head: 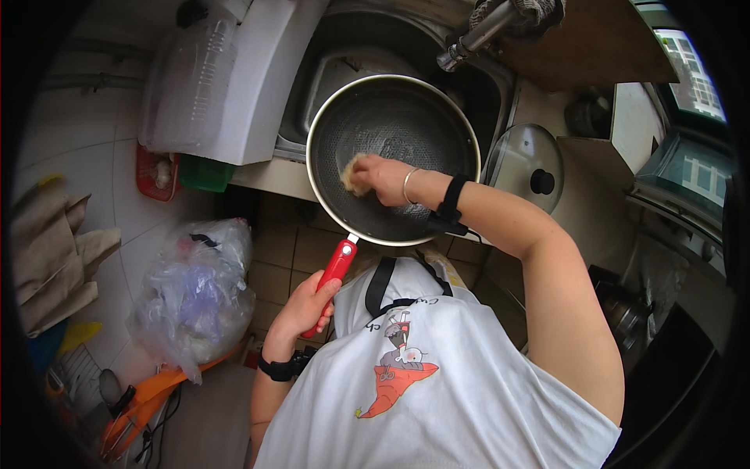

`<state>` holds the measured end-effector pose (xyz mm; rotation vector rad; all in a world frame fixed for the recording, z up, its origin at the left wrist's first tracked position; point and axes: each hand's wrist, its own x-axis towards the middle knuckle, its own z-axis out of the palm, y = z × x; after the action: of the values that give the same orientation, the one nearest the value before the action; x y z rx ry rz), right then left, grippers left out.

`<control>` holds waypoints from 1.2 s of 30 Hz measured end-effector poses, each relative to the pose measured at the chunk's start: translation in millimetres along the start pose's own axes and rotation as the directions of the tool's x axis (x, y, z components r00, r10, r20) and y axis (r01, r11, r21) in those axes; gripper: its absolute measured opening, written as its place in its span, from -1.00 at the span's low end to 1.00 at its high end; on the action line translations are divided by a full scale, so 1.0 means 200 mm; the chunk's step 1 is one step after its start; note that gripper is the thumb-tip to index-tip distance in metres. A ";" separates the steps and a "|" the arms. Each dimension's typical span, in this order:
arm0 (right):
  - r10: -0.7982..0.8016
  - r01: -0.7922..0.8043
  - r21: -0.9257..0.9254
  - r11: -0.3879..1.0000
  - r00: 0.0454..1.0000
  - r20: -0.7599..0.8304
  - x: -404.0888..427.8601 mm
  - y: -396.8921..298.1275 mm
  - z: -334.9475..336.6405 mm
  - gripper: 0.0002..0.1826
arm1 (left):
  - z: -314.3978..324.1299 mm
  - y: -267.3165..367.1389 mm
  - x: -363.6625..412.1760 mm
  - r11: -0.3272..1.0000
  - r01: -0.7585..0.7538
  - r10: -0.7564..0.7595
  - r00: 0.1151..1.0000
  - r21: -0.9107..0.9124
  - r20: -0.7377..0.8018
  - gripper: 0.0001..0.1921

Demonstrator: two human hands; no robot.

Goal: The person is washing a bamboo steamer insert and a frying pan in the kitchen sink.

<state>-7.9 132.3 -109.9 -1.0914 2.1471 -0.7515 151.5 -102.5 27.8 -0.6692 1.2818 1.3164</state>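
Note:
A dark frying pan (398,129) with a pale rim and a red handle is held over the front edge of a metal sink (328,35). My left hand (307,305) is wrapped around the red handle (338,265), close to my body. Inside the pan, my right hand (381,179) grips a yellowish scrubbing pad (354,176) against the textured surface, left of the middle. Wet, shiny patches show on the pan's bottom. My right fingertips are partly hidden by the pad and the hand itself.
A metal faucet (469,44) reaches over the sink from the upper right. A glass lid (524,158) with a black knob lies right of the pan. At left stand a white box (263,88), a red basket (153,176) and a plastic bag (199,299). An open window (691,76) is far right.

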 end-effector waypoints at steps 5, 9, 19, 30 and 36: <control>-0.107 0.102 0.037 0.994 0.973 0.204 -0.17 -0.08 -0.03 -0.35 | -0.01 0.01 -0.01 1.000 0.012 -0.012 1.000 -0.026 0.008 -0.72; 0.053 -0.080 -0.186 0.979 0.988 -0.147 0.11 0.08 -0.11 -0.33 | 0.01 0.02 -0.01 0.999 0.029 -0.029 1.000 -0.023 -0.006 -0.72; 0.270 -0.258 -0.083 0.963 0.937 0.222 -0.23 -0.22 0.03 -0.47 | 0.02 -0.02 0.00 1.000 -0.009 0.009 1.000 -0.021 0.003 -0.70; 0.540 -0.476 -0.311 0.822 0.826 0.163 -0.23 -0.17 -0.01 -0.48 | 0.03 -0.04 0.00 0.999 -0.030 0.029 0.999 -0.028 -0.022 -0.70; 0.432 -0.472 -0.197 0.859 0.876 -0.215 0.08 0.07 -0.10 -0.52 | 0.04 -0.03 0.02 1.000 -0.018 0.018 1.000 -0.016 -0.014 -0.70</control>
<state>-37.5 129.5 -110.3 -0.5988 2.5569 -0.3702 158.5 -94.7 25.4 -0.6809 1.2918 1.3403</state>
